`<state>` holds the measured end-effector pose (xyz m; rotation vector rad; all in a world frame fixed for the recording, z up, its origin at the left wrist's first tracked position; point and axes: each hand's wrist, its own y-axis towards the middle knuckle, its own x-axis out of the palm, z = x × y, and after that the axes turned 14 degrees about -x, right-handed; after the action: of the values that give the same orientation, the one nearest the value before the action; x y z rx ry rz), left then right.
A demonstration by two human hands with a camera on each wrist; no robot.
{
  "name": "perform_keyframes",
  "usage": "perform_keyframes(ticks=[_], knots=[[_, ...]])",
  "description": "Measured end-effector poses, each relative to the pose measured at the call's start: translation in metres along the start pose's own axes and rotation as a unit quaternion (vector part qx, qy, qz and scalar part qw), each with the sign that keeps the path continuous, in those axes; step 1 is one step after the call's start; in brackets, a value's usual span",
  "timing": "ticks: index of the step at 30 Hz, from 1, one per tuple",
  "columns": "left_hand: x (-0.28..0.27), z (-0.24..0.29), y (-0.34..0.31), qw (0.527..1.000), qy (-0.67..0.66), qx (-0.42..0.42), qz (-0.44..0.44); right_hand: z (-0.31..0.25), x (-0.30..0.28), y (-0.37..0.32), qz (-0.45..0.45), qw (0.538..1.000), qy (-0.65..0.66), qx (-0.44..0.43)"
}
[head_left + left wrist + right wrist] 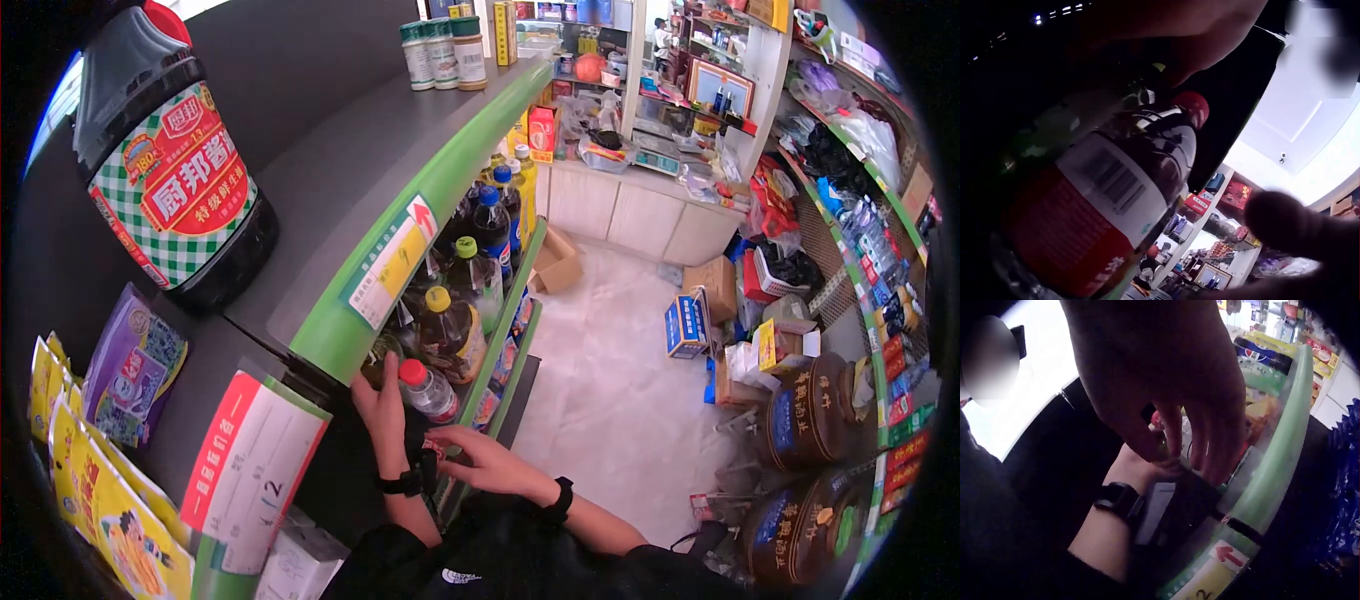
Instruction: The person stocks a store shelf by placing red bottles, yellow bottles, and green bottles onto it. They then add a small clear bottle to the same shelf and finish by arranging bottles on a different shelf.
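My left hand (378, 405) reaches in under the upper shelf, its fingertips beside a dark bottle; that bottle hides part of the grasp, and I cannot tell whether the fingers hold it. Just to its right stands a clear bottle with a red cap (428, 388). In the left wrist view, a red-capped bottle with a red and white label (1100, 219) fills the foreground, below the left hand (1172, 37). My right hand (485, 460) hangs at the shelf's front edge, fingers loosely bent downward, close to something red. The right wrist view shows the right hand (1166, 381) above the left wrist.
Several drink bottles (465, 270) line the lower shelf behind a green rail (535, 260). Overhead, a green-edged shelf (450, 165) carries a large soy sauce jug (180, 190) and spice jars (440, 55). Brown jars (805, 415) and cartons (690, 325) stand across the aisle.
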<state>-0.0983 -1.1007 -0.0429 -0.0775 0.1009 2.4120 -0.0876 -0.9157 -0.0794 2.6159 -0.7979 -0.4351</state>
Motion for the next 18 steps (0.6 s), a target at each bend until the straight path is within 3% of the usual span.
perform_keyframes(ticks=[2, 5, 7, 11, 12, 15, 18], knots=[[-0.003, -0.003, 0.004, 0.999, 0.007, -0.034, -0.024, 0.015, 0.01, 0.004, -0.01, 1.0, -0.007, -0.009], [-0.005, -0.007, 0.004, 0.999, 0.051, 0.005, 0.014, 0.009, 0.02, 0.014, -0.01, 1.0, 0.021, 0.014], [-0.009, -0.007, 0.004, 1.0, 0.018, 0.007, 0.012, 0.014, 0.027, 0.016, 0.003, 0.999, -0.039, -0.034], [-0.013, 0.025, -0.013, 0.991, 0.064, -0.039, 0.112, 0.031, 0.04, 0.015, 0.032, 0.996, -0.054, -0.067], [-0.015, 0.033, -0.018, 0.986, 0.08, -0.036, 0.142, 0.025, 0.04, 0.015, 0.021, 0.999, -0.013, -0.023], [-0.028, 0.038, -0.03, 0.972, 0.105, 0.067, 0.201, 0.001, 0.036, 0.013, -0.013, 0.996, 0.052, 0.066], [-0.036, 0.035, -0.039, 0.965, 0.079, 0.135, 0.213, 0.005, 0.038, -0.005, -0.025, 1.0, 0.006, 0.002]])
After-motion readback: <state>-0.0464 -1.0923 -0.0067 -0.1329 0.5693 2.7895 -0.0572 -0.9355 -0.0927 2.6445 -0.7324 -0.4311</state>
